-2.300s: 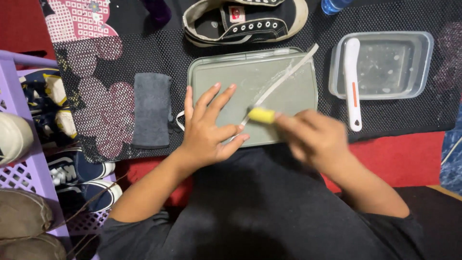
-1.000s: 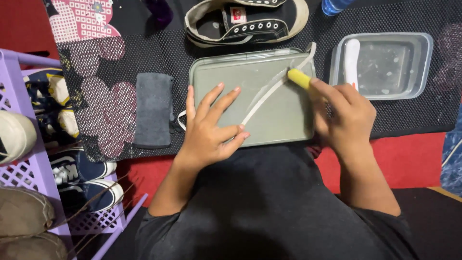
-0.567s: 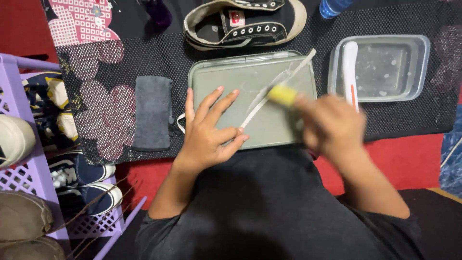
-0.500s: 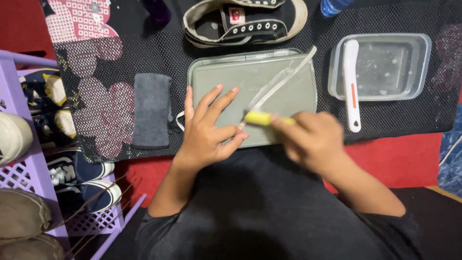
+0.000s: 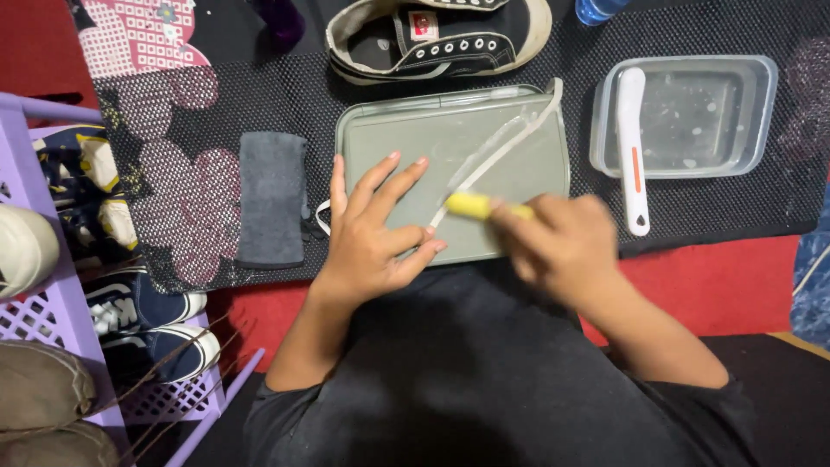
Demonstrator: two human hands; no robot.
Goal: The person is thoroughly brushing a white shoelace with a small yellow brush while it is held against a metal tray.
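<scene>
My left hand [image 5: 372,233] lies flat with spread fingers on the near part of a grey-green tray [image 5: 406,125], pinning the near end of a white shoelace [image 5: 510,143] that runs diagonally to the tray's far right corner. My right hand [image 5: 566,246], blurred by motion, grips a small yellow brush [image 5: 471,205] whose head touches the lace near my left fingertips.
A black sneaker without its lace [image 5: 441,39] lies beyond the tray. To the right, a clear plastic tub [image 5: 692,117] carries a white brush [image 5: 633,147] on its rim. A grey cloth [image 5: 272,197] lies left of the tray. A purple shoe rack [image 5: 52,303] holds several shoes.
My right hand ran the yellow brush up the lace to the tray's far right corner, then drew it back down near my left fingers. My left hand stayed put.
</scene>
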